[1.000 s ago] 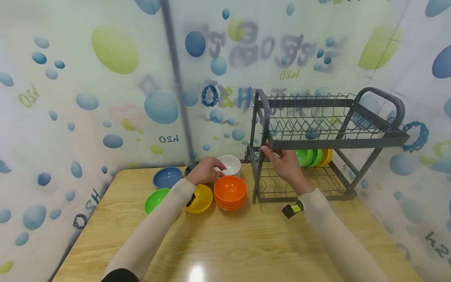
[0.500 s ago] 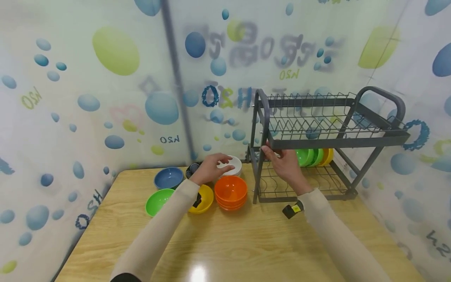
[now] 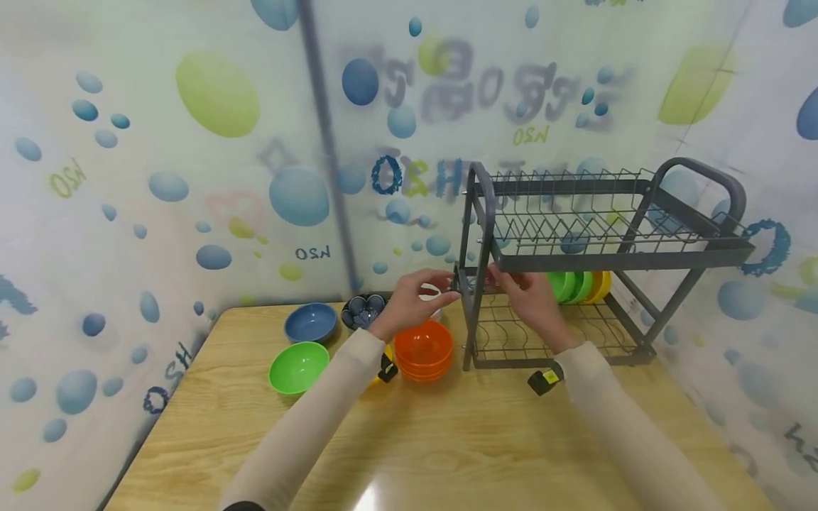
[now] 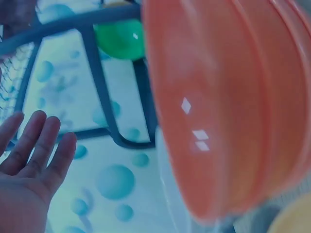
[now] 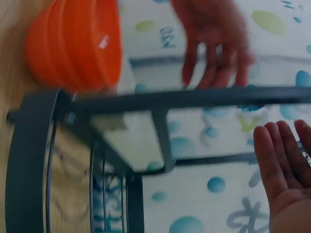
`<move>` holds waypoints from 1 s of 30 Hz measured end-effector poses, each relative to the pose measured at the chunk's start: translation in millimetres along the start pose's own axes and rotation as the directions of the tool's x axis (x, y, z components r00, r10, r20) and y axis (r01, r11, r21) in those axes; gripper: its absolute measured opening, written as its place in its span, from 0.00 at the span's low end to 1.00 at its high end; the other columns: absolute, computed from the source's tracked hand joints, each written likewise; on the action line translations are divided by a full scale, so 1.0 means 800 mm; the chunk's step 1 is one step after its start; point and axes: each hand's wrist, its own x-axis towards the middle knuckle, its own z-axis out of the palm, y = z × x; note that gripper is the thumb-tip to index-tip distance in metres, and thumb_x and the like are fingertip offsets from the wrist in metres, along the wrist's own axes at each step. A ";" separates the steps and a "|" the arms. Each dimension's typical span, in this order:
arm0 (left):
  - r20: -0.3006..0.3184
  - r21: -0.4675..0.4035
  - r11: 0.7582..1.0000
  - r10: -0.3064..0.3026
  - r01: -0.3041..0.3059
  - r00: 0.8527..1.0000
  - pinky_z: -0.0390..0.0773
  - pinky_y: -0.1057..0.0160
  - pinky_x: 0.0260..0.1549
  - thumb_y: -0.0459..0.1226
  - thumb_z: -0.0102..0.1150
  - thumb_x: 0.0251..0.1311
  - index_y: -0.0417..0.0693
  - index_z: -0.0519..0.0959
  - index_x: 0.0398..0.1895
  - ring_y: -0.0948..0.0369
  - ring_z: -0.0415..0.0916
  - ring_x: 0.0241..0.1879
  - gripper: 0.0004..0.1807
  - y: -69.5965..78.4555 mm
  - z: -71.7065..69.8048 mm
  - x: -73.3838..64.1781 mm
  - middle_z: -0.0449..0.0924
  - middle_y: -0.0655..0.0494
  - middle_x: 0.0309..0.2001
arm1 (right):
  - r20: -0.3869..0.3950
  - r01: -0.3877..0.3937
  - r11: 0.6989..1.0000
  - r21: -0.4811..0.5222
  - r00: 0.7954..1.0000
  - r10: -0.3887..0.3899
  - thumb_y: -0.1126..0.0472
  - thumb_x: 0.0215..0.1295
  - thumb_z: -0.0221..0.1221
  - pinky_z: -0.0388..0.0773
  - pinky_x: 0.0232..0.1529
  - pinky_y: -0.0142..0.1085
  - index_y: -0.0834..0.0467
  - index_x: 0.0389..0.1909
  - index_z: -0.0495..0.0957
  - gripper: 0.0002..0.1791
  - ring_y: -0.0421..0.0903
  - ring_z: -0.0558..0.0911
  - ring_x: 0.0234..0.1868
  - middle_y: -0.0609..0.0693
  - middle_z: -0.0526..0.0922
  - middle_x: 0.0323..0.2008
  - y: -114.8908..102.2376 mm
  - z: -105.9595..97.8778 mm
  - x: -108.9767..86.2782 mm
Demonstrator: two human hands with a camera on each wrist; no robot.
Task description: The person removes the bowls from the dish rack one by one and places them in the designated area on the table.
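Note:
My left hand [image 3: 418,301] reaches over the stack of orange bowls [image 3: 423,358], its fingertips right at the left side of a grey two-tier dish rack [image 3: 620,262]. In the left wrist view that hand [image 4: 31,174] shows extended fingers and holds nothing. Inside the rack, between its tiers and close to the left post, is my right hand [image 3: 533,305]. The right wrist view shows this hand [image 5: 286,184] with straight fingers and a bare palm. A white bowl [image 3: 437,314] is mostly hidden behind my left hand.
Green bowls [image 3: 562,286] and a yellow bowl [image 3: 599,286] stand in the rack's lower tier. On the wooden table [image 3: 441,440] sit a blue bowl [image 3: 310,323], a green bowl [image 3: 299,369], a dark patterned dish [image 3: 363,311] and a mostly covered yellow bowl [image 3: 388,352].
My left hand has moved right, from above the white bowl to the rack's left side. My right hand stays in the rack. The view has shifted slightly.

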 end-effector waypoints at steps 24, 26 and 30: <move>-0.168 -0.164 0.985 0.021 -0.049 0.986 0.83 0.66 0.53 0.45 0.60 0.73 0.47 0.81 0.59 0.59 0.81 0.51 0.18 0.087 0.036 0.028 0.84 0.51 0.53 | 0.281 0.267 0.601 -0.753 0.957 -0.073 0.56 0.67 0.67 0.76 0.62 0.61 0.59 0.64 0.76 0.26 0.64 0.80 0.59 0.63 0.81 0.60 0.107 -0.077 0.022; -0.176 -0.160 0.986 0.022 -0.051 0.984 0.83 0.68 0.49 0.45 0.60 0.73 0.47 0.82 0.56 0.60 0.81 0.48 0.16 0.089 0.037 0.029 0.85 0.51 0.51 | 0.295 0.284 0.567 -0.773 0.953 -0.074 0.56 0.66 0.68 0.78 0.60 0.60 0.60 0.63 0.77 0.26 0.63 0.82 0.55 0.63 0.83 0.58 0.110 -0.084 0.024; -0.195 -0.160 0.985 0.031 -0.063 0.980 0.82 0.71 0.43 0.43 0.60 0.73 0.47 0.83 0.53 0.61 0.79 0.44 0.13 0.090 0.041 0.029 0.86 0.51 0.47 | 0.335 0.341 0.485 -0.805 0.937 -0.103 0.60 0.62 0.70 0.82 0.54 0.57 0.62 0.60 0.79 0.26 0.61 0.84 0.49 0.63 0.85 0.54 0.116 -0.096 0.029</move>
